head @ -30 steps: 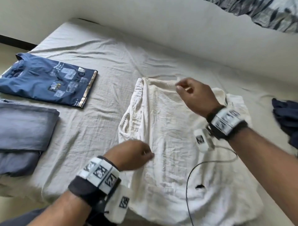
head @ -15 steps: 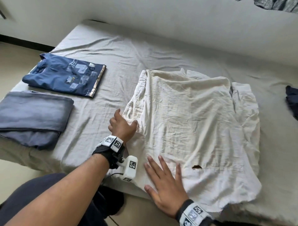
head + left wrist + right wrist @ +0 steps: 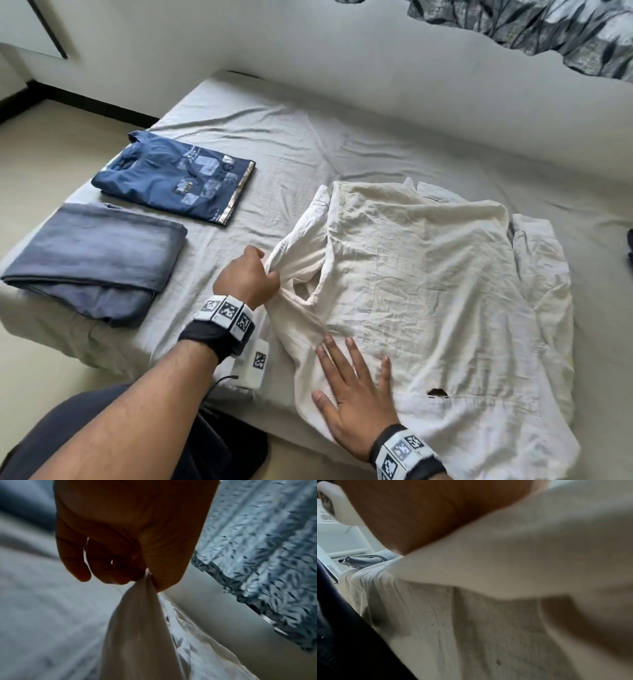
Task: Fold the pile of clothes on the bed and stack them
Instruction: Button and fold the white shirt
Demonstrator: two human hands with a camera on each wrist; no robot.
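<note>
Grey sheeting covers the bed point(image 3: 308, 144), which carries everything in view. A cream-white garment point(image 3: 428, 291), wrinkled and partly folded over itself, lies spread under and beyond the right hand point(image 3: 356, 401), reaching away from both hands toward the far side of the bed; a small dark mark point(image 3: 437, 393) sits on it just to the right of the right hand. The right hand lies flat on the garment's near edge, fingers straight and spread, pressing the cloth down. The left hand point(image 3: 248, 279), a little farther from the person than the right hand and to its left, has fingers and thumb curled round a bunched fold at the garment's left edge; the left wrist view shows the cloth pinched between thumb and fingers. Well to the left of the left hand lies a folded grey cloth point(image 3: 92, 253), and beyond it, farther from the person, a folded blue printed T-shirt point(image 3: 178, 178), each lying apart from the other.
</note>
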